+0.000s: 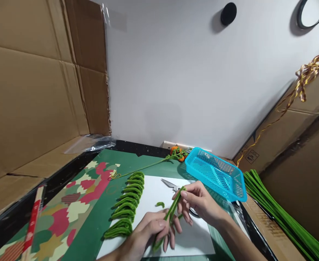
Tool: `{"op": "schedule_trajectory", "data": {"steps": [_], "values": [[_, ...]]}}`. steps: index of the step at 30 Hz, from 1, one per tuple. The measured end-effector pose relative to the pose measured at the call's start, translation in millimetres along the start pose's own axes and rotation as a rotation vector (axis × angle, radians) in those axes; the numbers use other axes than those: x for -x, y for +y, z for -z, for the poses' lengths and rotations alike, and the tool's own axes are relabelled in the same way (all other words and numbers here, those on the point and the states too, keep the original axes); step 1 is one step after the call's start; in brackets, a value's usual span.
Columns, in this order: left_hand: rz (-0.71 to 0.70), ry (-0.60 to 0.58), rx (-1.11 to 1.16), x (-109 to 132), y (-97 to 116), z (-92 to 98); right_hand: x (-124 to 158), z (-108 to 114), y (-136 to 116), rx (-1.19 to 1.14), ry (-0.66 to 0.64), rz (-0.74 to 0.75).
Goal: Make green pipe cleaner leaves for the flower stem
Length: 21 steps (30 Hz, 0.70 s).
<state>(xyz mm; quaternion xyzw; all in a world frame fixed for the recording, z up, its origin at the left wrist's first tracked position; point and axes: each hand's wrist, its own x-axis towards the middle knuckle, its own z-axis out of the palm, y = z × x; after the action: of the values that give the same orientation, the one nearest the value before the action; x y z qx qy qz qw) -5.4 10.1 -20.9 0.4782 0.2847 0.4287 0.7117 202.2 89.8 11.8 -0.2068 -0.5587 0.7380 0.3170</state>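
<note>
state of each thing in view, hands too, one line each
left hand: gripping the held green strips
right hand: pinching their upper end
held green strips: nearly straight, slanted
curved green pieces: bent, in a row
scissors: lying down, partly hidden, opening unclear
blue basket: upright, open-topped
orange flowers: lying down
long green stems: loosely bunched
gold-brown wire: tangled
</note>
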Motion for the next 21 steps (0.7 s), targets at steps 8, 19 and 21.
{"op": "schedule_trajectory", "data": {"steps": [8,19,21], "values": [[0.138,-0.023,0.286,-3,-9,-9.2,7,-2,37,-0.114,0.086,0.040],[0.422,0.058,0.294,6,14,-23.6,14,-19,30,-0.063,0.153,0.060],[0.421,0.076,0.249,6,17,-26.0,14,-20,32,-0.093,0.175,0.079]]}}
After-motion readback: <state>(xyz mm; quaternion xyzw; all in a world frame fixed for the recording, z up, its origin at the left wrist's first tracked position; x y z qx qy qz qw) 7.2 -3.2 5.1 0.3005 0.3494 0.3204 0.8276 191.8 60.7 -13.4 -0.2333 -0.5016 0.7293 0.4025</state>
